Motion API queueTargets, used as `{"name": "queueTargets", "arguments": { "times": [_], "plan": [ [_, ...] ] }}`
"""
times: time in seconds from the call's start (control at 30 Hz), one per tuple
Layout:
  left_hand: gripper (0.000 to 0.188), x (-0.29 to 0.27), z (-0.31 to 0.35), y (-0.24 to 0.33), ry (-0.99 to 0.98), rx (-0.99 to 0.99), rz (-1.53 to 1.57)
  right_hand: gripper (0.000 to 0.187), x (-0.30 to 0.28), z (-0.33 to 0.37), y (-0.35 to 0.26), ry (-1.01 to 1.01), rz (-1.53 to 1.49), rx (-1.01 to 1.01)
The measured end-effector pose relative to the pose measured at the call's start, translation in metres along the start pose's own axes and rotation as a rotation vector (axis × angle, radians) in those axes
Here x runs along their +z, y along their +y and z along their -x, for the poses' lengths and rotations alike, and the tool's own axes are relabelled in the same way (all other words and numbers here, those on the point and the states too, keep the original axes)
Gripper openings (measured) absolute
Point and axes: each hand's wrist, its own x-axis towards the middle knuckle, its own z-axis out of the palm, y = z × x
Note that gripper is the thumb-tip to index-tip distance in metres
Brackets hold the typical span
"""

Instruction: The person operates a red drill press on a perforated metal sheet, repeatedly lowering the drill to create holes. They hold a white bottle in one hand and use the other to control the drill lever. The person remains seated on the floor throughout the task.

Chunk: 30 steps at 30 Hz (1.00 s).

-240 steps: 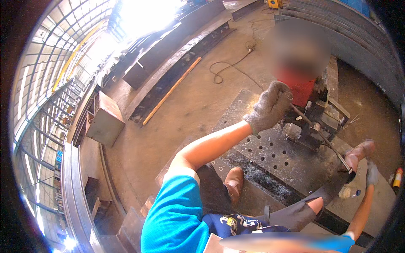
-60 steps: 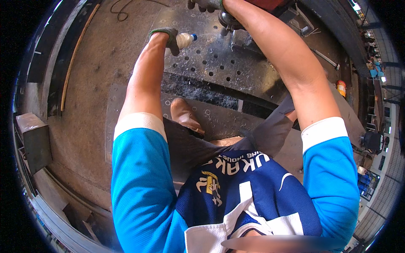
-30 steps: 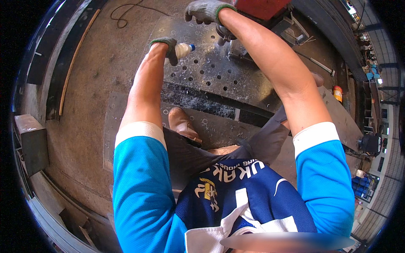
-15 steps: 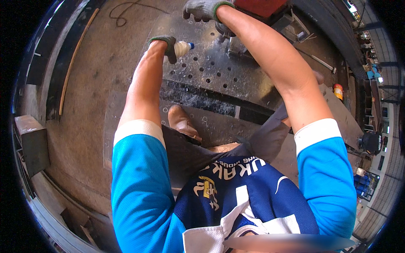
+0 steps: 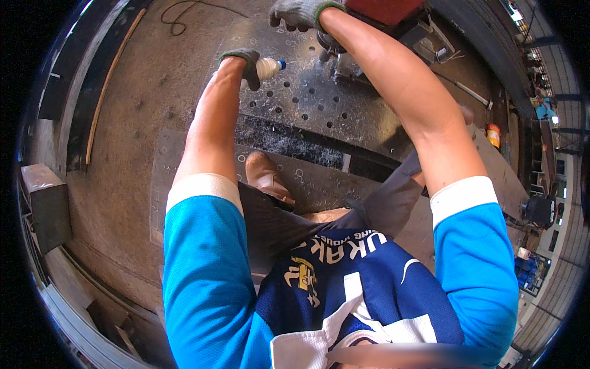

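My left hand (image 5: 247,66), in a grey glove with a green cuff, is closed round a pale plastic bottle (image 5: 268,69). The bottle lies tilted on its side, its blue cap pointing right, over a metal plate (image 5: 307,98) with several round holes. My right hand (image 5: 298,15), gloved the same way, is at the top edge with its fingers curled down; what they grip, if anything, is hidden. Just below and right of it, a dark round machine part (image 5: 330,43) stands over the plate, partly covered by my right forearm. Metal shavings (image 5: 289,138) lie scattered along the plate's near edge.
A red machine body (image 5: 387,9) stands at the top, beside a metal frame (image 5: 433,40). My boot (image 5: 267,175) rests on a lower plate. A long rod (image 5: 470,92) and a red-yellow container (image 5: 493,135) lie to the right. A thin cable (image 5: 178,24) curls on the floor.
The view has shifted very slightly. Both hands keep about the same place, the left still holding the bottle.
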Motion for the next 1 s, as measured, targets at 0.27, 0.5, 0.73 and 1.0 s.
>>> {"name": "queueTargets", "arguments": {
  "times": [0.27, 0.5, 0.73, 1.0],
  "plan": [
    [0.077, 0.005, -0.007, -0.002, 0.014, 0.013, 0.016, 0.031, 0.007, -0.012, 0.009, -0.001, 0.042, -0.132],
    [0.086, 0.002, -0.004, 0.0, -0.038, 0.017, -0.007, 0.035, 0.017, -0.025, 0.023, 0.033, 0.136, -0.221],
    [0.091, 0.004, 0.002, 0.002, 0.029, -0.003, 0.024, 0.035, 0.019, -0.029, 0.025, 0.017, 0.115, -0.163],
    [0.09, 0.001, -0.001, 0.003, -0.043, 0.008, 0.0, 0.035, 0.013, -0.014, 0.011, 0.006, 0.11, -0.133]
  ]
}}
